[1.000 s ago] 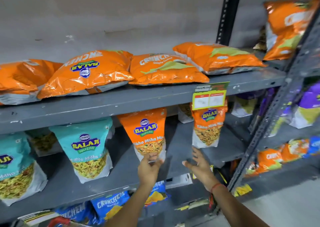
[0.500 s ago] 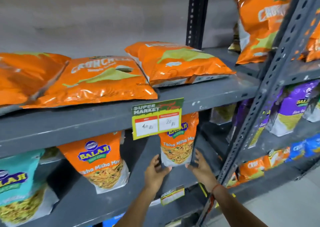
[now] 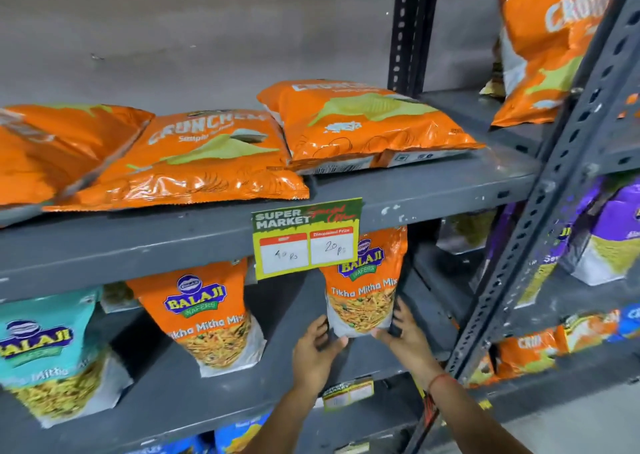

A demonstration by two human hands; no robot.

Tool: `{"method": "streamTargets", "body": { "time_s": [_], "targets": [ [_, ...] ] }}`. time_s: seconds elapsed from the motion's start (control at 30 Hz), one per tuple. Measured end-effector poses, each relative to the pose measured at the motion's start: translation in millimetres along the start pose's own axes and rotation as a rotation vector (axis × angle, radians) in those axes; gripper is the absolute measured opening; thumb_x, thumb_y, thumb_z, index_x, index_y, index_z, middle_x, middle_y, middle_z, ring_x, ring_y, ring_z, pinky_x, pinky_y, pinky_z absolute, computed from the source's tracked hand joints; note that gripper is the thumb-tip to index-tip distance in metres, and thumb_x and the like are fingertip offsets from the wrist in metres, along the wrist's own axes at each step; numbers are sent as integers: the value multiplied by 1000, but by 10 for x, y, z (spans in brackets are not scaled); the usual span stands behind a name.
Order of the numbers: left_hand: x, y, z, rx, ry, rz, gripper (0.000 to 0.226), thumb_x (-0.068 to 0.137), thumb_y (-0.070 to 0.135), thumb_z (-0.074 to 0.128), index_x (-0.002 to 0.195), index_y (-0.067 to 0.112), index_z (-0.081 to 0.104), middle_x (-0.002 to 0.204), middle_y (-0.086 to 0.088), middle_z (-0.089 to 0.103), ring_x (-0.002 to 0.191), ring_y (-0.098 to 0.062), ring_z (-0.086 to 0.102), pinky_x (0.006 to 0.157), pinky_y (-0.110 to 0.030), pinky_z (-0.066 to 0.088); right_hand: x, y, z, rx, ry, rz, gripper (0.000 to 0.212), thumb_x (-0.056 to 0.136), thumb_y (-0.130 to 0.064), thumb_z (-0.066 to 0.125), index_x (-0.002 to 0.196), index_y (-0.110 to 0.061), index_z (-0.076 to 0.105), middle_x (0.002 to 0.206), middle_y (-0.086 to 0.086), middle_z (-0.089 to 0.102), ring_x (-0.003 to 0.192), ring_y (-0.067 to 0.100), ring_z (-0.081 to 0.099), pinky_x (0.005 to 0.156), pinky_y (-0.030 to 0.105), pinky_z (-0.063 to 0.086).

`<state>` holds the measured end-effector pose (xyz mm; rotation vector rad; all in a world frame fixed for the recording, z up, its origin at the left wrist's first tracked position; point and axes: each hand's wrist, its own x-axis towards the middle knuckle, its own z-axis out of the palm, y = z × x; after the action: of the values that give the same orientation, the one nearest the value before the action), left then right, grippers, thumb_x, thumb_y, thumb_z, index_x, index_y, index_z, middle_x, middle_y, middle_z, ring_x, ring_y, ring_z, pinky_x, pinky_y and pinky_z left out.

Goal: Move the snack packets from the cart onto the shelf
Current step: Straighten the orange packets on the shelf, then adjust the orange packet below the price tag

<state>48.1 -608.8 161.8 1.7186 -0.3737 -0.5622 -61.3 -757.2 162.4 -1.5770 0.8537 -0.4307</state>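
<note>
We have both hands at the foot of an orange snack packet (image 3: 363,291) that stands upright on the middle shelf (image 3: 294,360), toward its right end. Our left hand (image 3: 317,349) cups the lower left corner of the packet, thumb lying across the pale bottom edge, fingers (image 3: 320,327) pressed against its side. Our right hand (image 3: 407,336) takes the lower right corner the same way, its fingers (image 3: 401,315) spread along the packet's right edge (a red thread (image 3: 438,379) circles that wrist). So both sets of fingers are clamped on the one packet, which rests on the shelf between them.

A green and yellow price tag (image 3: 306,237) hangs from the front lip of the upper shelf (image 3: 433,197) and covers the top left of the packet we hold. To the left on the same middle shelf stands a second orange packet (image 3: 204,315) of the same kind, well apart from ours, and further left a teal packet (image 3: 52,353), also upright.

On the upper shelf three large orange bags lie flat, side by side and overlapping: one at the far left (image 3: 59,149), one in the middle (image 3: 204,163), one at the right (image 3: 363,124). Right of the slanted metal upright (image 3: 554,211) we see another rack with a tall orange bag (image 3: 550,38) and purple packets (image 3: 609,232) below it.
</note>
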Motion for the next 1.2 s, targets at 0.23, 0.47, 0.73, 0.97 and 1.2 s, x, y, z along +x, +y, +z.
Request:
{"method": "streamTargets", "body": {
  "time_s": [0.23, 0.47, 0.73, 0.97, 1.2],
  "targets": [
    [-733, 44, -797, -105, 136, 17, 58, 73, 11, 77, 127, 8, 56, 123, -7, 61, 108, -19, 59, 99, -41, 50, -724, -87, 507, 77, 233, -54, 88, 75, -21, 77, 145, -25, 24, 139, 12, 45, 120, 27, 49, 102, 50, 43],
    [-1898, 50, -2383, -156, 349, 79, 54, 74, 8, 75, 125, 9, 56, 120, -4, 61, 106, -17, 58, 84, -22, 53, -1819, -604, 1709, 121, 102, -155, 67, 81, -17, 72, 138, -18, 37, 130, 11, 48, 116, 29, 50, 102, 49, 44],
    [-2738, 42, -4270, -118, 689, 97, 50, 75, 11, 75, 122, 6, 57, 114, -12, 63, 105, -25, 60, 96, -47, 49, -2846, -891, 3416, 74, -260, -271, 56, 79, -18, 73, 130, -17, 48, 122, 6, 53, 111, 24, 53, 96, 42, 46],
    [-2500, -296, -5207, -107, 806, 9, 50, 78, 6, 71, 125, 3, 54, 113, -18, 64, 96, -30, 61, 67, -20, 50, -2719, -952, 4538, -133, -566, -367, 44, 80, -21, 72, 116, -32, 48, 120, -3, 53, 116, 20, 53, 97, 34, 44],
    [-1688, -640, -5863, -120, 768, -120, 55, 75, 15, 76, 125, 9, 53, 119, -10, 62, 107, -26, 59, 96, -46, 49, -2057, -1038, 5648, -243, -698, -282, 61, 81, -29, 69, 135, -23, 41, 133, 5, 50, 123, 18, 48, 101, 34, 43]
  ]
}}
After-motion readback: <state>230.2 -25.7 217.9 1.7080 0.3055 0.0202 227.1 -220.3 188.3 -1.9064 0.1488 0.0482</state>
